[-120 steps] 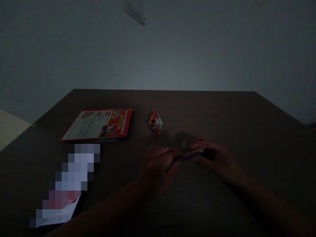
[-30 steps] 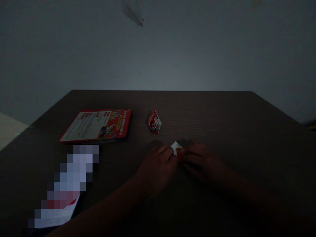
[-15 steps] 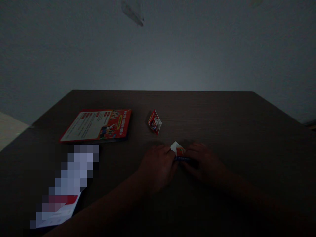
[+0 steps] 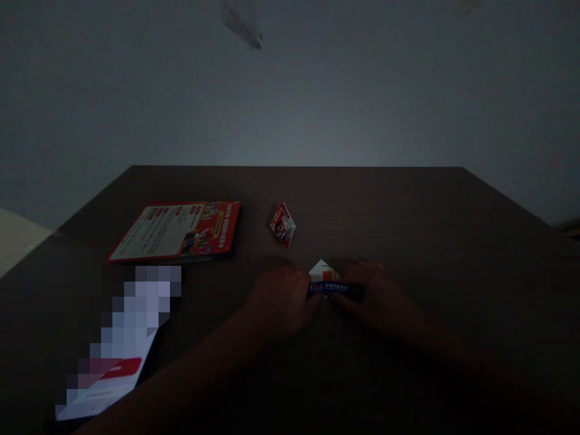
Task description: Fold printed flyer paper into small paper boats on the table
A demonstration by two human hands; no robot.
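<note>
Between my hands is a small piece of folded printed paper (image 4: 322,273), with a white pointed top, an orange patch and a curved blue band with white lettering along its near edge. My left hand (image 4: 281,299) is closed, pinching the left end of the blue band. On the right end, my right hand (image 4: 374,293) is also closed, with its thumb below and fingers above. The fingers hide both ends of the paper. Just beyond them stands a small red-and-white folded paper piece (image 4: 283,225), touched by neither hand.
A red printed booklet or flat box (image 4: 170,232) lies at the left of the dark table (image 4: 385,205). Nearer me is a lit, partly pixelated phone-like screen (image 4: 113,377), close to my left forearm. A pale wall (image 4: 339,90) rises behind the table.
The blue band has turned more toward me and shows wider, its lettering plainer. My left hand has shifted slightly left. The red paper piece and booklet stay put.
</note>
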